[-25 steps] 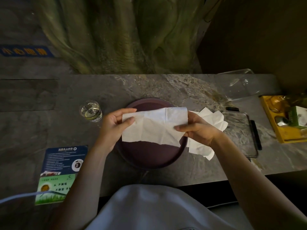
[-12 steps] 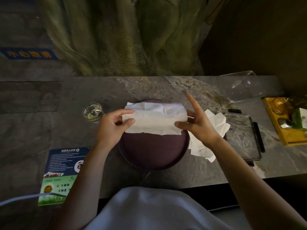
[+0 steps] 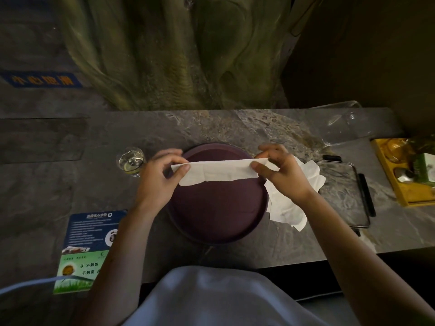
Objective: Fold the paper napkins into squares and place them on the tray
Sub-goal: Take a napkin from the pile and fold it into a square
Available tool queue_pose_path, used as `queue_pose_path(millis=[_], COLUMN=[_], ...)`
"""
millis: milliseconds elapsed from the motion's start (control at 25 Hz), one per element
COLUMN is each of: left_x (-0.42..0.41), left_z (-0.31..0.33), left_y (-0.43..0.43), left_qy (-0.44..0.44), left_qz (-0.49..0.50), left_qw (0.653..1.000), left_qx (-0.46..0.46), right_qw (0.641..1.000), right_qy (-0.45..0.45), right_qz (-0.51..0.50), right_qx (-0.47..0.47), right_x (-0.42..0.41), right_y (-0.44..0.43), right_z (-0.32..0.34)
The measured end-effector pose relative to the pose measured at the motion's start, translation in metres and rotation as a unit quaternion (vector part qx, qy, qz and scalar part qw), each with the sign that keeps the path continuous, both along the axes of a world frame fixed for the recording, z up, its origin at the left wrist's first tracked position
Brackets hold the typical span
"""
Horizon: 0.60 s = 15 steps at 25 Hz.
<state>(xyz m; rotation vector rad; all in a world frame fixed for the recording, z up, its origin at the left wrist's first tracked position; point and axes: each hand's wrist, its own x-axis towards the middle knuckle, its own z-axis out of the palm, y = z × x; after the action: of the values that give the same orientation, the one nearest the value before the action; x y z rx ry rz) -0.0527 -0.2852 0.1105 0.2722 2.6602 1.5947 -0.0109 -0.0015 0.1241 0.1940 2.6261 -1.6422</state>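
Note:
A white paper napkin (image 3: 219,172) is folded into a long narrow strip and held in the air over the round dark purple tray (image 3: 219,208). My left hand (image 3: 160,177) pinches its left end between thumb and fingers. My right hand (image 3: 280,171) pinches its right end. The tray's inside looks bare. A loose pile of unfolded white napkins (image 3: 289,203) lies on the stone table just right of the tray, partly hidden by my right wrist.
A small glass of clear liquid (image 3: 130,161) stands left of the tray. A printed card (image 3: 87,245) lies front left. A black-framed rectangular tray (image 3: 343,191) sits right of the napkins, a yellow box (image 3: 404,170) further right, a clear plastic lid (image 3: 346,123) at the back right.
The napkin went from a wide half-open sheet to a narrow folded strip. Both hands shifted to pinch its two ends and stretch it flat over the tray.

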Motion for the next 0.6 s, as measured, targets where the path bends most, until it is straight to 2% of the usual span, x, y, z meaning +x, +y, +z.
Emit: queue_pose_path(millis=[120,240,360,440,600], left_x=[0.001,0.003,0.002,0.0,-0.003], left_z=[0.0,0.0,0.002,0.009,0.018], left_y=[0.003,0.005,0.007,0.014,0.037], left_qy=[-0.051,-0.117,-0.195,-0.205,-0.166], left_qz=[-0.029,-0.074,-0.109,-0.138,-0.207], left_qw=[0.997,0.988,0.972,0.965,0.957], left_qx=[0.045,0.063,0.072,0.085,0.12], right_qw=[0.998,0.996,0.993,0.99,0.977], right_qy=[0.004,0.016,-0.007,-0.021,-0.049], right_qz=[0.006,0.014,0.07,0.113,0.193], right_qx=[-0.064,-0.086,-0.09,-0.085,-0.078], right_x=[-0.005,-0.01,-0.017,-0.022,-0.032], right_y=[0.0,-0.006,-0.009,-0.013,-0.022], right_z=[0.008,0.022,0.031,0.036,0.045])
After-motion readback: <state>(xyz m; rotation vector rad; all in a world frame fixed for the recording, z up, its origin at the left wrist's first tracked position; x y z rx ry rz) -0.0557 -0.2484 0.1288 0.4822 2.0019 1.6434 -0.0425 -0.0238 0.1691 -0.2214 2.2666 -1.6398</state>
